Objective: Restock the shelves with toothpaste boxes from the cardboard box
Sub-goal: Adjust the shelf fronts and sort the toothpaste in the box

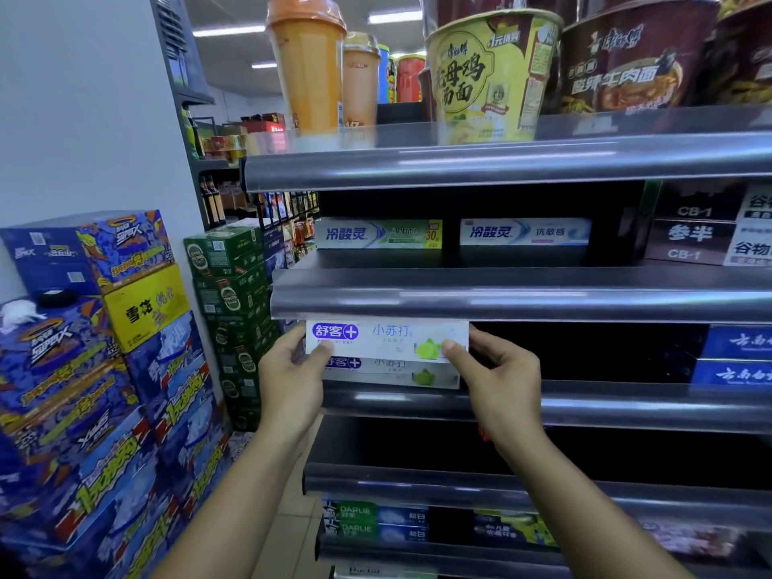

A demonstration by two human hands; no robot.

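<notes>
A white toothpaste box point(388, 338) with a blue logo and a green fruit print is held level at the left end of the third shelf point(585, 405). My left hand point(292, 378) pinches its left end and my right hand point(497, 378) pinches its right end. It sits on top of a second, identical box point(392, 373) lying on that shelf. The cardboard box is out of view.
Two toothpaste boxes point(378, 234) point(524, 231) lie on the shelf above. Blue boxes point(735, 361) fill the third shelf's right end. Green boxes point(376, 520) lie lower down. Noodle cups point(488, 73) stand on top. Stacked drink cartons point(104, 369) crowd the left.
</notes>
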